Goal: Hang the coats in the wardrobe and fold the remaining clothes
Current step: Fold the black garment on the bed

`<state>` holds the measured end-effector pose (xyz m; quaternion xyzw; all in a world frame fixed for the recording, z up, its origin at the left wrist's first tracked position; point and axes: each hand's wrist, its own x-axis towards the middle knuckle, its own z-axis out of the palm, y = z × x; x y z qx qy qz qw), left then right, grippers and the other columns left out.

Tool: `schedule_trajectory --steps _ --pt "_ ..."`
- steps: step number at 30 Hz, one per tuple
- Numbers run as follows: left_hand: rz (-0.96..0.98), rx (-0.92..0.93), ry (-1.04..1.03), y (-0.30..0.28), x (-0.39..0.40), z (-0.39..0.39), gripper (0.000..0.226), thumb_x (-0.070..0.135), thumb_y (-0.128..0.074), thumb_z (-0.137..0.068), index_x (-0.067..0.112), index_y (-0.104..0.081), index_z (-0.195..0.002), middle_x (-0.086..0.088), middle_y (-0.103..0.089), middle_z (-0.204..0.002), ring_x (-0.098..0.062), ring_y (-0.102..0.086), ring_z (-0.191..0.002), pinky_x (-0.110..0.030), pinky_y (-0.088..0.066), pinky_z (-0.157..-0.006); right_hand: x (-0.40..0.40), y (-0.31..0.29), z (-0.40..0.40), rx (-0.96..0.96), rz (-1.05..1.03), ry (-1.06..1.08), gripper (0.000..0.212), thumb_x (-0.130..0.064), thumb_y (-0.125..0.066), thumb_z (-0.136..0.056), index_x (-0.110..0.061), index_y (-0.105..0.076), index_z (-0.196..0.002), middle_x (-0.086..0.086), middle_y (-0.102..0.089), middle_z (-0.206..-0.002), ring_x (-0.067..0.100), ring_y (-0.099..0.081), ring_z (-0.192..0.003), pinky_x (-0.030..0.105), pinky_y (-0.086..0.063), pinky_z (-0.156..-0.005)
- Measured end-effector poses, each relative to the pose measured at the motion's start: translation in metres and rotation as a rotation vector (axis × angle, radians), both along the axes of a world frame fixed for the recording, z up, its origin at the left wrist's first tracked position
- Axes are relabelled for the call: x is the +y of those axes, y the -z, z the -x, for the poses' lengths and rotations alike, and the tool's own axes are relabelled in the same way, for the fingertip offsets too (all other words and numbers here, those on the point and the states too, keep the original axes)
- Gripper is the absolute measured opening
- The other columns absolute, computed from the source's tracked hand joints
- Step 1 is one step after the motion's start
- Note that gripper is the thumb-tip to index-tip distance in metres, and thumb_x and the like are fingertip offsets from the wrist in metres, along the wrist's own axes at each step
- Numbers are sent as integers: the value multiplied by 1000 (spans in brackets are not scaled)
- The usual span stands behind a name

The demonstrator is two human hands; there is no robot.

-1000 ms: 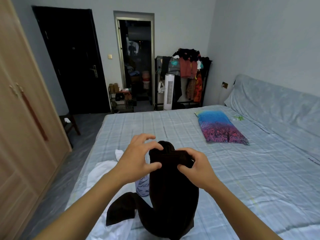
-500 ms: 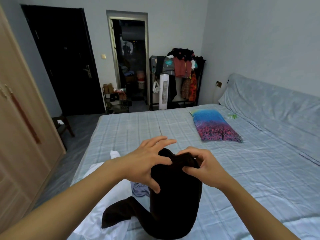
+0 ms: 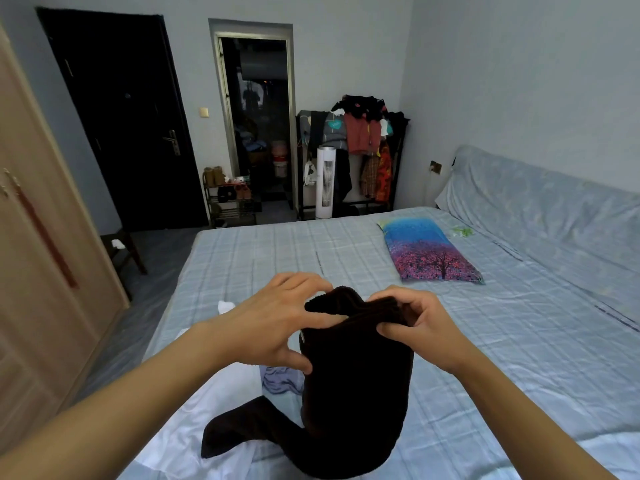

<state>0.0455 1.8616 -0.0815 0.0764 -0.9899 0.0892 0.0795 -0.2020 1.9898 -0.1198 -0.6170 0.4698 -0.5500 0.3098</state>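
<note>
Presently listed, head view. Dark garment (image 3: 353, 382): held up at centre above the bed (image 3: 485, 358), top edge bunched between both hands, one sleeve trailing down left onto a white cloth (image 3: 194, 431). Left hand (image 3: 273, 323): fingers spread and curled, thumb and fingertips touching the garment's upper left edge. Right hand (image 3: 415, 323): pinching the garment's upper right edge between thumb and fingers. Small bluish cloth (image 3: 278, 379): on the bed, just left of the garment. Pillow (image 3: 429, 251): well apart, far side of the bed. Wardrobe (image 3: 45, 271): left wall, doors closed. Clothes rack (image 3: 356, 147): back wall, loaded. White fan (image 3: 325, 181): standing before the rack.
</note>
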Motion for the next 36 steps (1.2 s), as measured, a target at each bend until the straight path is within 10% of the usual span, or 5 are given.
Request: schedule_trajectory --steps 11,20,28,36 --pt "226 -24 84 -3 -5 0 57 82 -47 -79 31 -64 -97 1 -41 -147 -23 -37 -138 -45 -36 -107 3 1 -3 41 -45 -79 36 5 -70 -80 -18 -73 -107 3 -71 -100 16 -68 -96 20 -50 -84" --pt "-205 113 72 20 10 -8 40 61 -70 -78 34 -58 -105 8 -40 -139 -4 -36 -125 -22 -23 -106 6 0 3 -31 -29 1 35 10 -71 -80 -18 -75 -101 7 -73 -97 17 -69 -94 23 -53 -83" --pt "-333 354 -44 16 3 8 35 26 -77 -77 21 -63 -108 9 -54 -108 -10 -56 -86 -26 -49 -75 5 -9 9 -5 60 159 30 9 -71 -82 -13 -73 -102 3 -73 -98 18 -69 -94 24 -53 -85" --pt "-381 659 -87 -45 -2 48 34 13 -77 -71 20 -61 -101 7 -59 -93 -11 -57 -84 -29 -47 -77 -24 -56 25 124 197 460 27 -13 -72 -88 -27 -65 -110 -11 -70 -103 9 -66 -100 24 -51 -89"
